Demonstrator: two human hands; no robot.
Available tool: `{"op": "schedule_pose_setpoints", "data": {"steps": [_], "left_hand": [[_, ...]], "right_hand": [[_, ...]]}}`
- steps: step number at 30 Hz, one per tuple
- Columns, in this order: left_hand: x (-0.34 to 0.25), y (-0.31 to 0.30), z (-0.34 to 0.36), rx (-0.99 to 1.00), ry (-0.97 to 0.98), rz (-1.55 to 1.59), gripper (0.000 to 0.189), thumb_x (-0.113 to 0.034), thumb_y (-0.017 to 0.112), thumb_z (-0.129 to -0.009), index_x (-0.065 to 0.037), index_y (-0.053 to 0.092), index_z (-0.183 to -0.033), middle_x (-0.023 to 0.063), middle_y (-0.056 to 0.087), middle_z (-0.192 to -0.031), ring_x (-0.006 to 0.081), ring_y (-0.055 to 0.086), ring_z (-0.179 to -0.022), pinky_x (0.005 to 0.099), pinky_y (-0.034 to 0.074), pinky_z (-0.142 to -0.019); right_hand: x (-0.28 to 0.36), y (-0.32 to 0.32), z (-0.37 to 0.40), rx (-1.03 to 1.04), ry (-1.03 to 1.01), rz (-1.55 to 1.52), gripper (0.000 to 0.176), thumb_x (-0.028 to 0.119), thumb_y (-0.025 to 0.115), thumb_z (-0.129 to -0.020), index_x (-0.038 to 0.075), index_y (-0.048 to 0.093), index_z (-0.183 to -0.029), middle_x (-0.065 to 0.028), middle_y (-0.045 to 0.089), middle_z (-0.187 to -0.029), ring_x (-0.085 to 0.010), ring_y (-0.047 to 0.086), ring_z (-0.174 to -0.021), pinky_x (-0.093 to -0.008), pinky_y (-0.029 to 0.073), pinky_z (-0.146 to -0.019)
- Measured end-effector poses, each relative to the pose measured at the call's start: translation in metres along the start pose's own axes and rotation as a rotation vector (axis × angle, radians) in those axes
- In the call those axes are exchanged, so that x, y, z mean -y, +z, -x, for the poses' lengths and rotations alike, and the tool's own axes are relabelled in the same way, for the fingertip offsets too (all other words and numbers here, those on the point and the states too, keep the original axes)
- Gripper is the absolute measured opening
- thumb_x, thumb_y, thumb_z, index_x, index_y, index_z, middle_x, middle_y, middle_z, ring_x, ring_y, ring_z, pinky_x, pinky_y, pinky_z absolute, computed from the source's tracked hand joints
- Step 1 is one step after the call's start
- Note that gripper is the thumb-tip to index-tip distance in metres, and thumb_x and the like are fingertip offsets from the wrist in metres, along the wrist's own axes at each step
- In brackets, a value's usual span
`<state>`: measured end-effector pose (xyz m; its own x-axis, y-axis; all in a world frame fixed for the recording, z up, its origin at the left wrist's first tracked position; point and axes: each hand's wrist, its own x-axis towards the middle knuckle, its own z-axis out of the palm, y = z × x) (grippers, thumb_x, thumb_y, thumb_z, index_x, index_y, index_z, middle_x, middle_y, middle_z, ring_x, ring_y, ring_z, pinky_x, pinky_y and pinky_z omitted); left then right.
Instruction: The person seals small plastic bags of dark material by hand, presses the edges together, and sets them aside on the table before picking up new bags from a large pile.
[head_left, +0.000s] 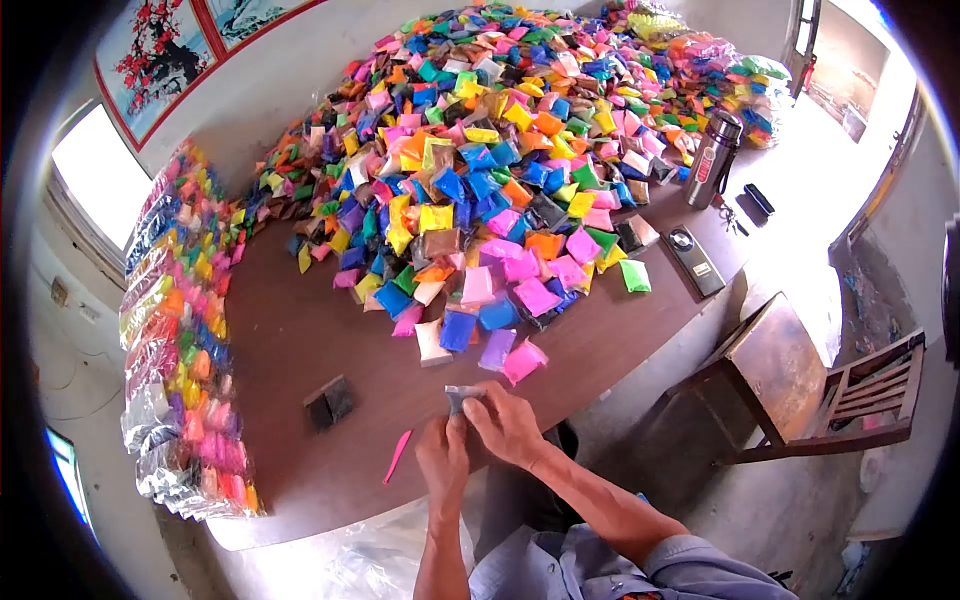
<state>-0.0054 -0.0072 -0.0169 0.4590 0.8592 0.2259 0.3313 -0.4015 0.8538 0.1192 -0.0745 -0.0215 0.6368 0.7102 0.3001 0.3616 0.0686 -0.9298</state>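
Near the table's front edge, my left hand (443, 452) and my right hand (508, 428) are close together. Both pinch a small grey plastic packet (462, 392), its top edge sticking up above the fingers. A thin pink plastic tool (398, 455) lies on the table just left of my left hand. Farther left rest dark packets (329, 403) side by side. Beyond my hands, the nearest loose packets are a bright pink packet (524, 361), a purple packet (497, 350) and a white packet (433, 343). My fingers cover the lower part of the grey packet.
A large heap of coloured packets (480, 160) covers the back of the brown table (290, 300). Bagged packets (190, 350) line the left side. At right are a thermos (714, 158), a dark flat box (692, 262) and a black case (758, 200). A wooden chair (800, 385) stands beyond.
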Motion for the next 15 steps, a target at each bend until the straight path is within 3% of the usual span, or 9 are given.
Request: {"op": "schedule_pose_setpoints", "data": {"steps": [1,2,9,15], "left_hand": [[0.000,0.000,0.000,0.001,0.002,0.000,0.031,-0.024,0.061,-0.104,0.004,0.071,-0.096,0.0190,0.065,-0.074,0.0286,0.060,-0.066,0.0418,0.047,-0.064],[-0.001,0.000,0.001,-0.017,-0.005,0.018,0.032,-0.024,0.060,-0.104,0.005,0.071,-0.096,0.0200,0.065,-0.074,0.0301,0.062,-0.067,0.0428,0.048,-0.064],[-0.009,-0.005,-0.002,0.027,-0.043,0.008,0.037,-0.029,0.060,-0.103,0.005,0.070,-0.094,0.0246,0.068,-0.079,0.0378,0.065,-0.072,0.0454,0.050,-0.067],[-0.002,-0.002,-0.002,0.027,-0.030,-0.033,0.034,-0.028,0.063,-0.101,0.005,0.070,-0.094,0.0247,0.068,-0.083,0.0385,0.065,-0.073,0.0449,0.050,-0.069]], "right_hand": [[0.001,0.000,0.000,0.033,0.002,-0.005,0.024,0.027,0.064,-0.102,0.006,0.064,-0.114,-0.0176,0.072,-0.091,-0.0353,0.073,-0.081,-0.0413,0.056,-0.070],[-0.001,0.001,0.000,0.046,-0.058,0.001,0.029,0.030,0.065,-0.103,0.007,0.059,-0.119,-0.0194,0.072,-0.091,-0.0425,0.071,-0.080,-0.0461,0.055,-0.067],[-0.005,0.003,0.002,0.024,-0.011,-0.015,0.031,0.031,0.066,-0.103,0.006,0.059,-0.121,-0.0212,0.071,-0.095,-0.0430,0.071,-0.084,-0.0463,0.056,-0.069],[-0.001,0.000,0.000,-0.054,-0.027,-0.041,0.033,0.031,0.064,-0.104,0.005,0.059,-0.124,-0.0213,0.071,-0.096,-0.0423,0.072,-0.085,-0.0439,0.057,-0.072]]}}
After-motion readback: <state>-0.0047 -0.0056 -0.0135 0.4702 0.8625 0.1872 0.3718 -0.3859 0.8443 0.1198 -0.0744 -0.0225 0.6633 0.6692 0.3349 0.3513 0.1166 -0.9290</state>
